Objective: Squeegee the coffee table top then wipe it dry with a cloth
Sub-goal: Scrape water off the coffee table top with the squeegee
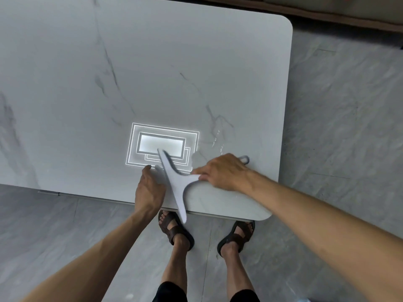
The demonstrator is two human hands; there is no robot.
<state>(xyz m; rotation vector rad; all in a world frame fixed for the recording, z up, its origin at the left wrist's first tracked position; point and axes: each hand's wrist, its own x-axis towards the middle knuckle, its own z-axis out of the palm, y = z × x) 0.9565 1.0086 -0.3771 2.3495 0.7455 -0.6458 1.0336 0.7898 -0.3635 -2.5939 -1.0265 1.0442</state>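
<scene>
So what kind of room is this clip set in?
Probably a home living room: a low white marble-look coffee table, grey stone-pattern floor tiles, and what looks like a sofa base along the far edge.

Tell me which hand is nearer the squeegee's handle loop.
Right. The right hand lies over the handle, just short of the handle loop; the left hand rests beyond the squeegee blade, farther away.

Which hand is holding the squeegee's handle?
The right hand grips the squeegee by its handle; the left hand only rests beside the blade.
</scene>
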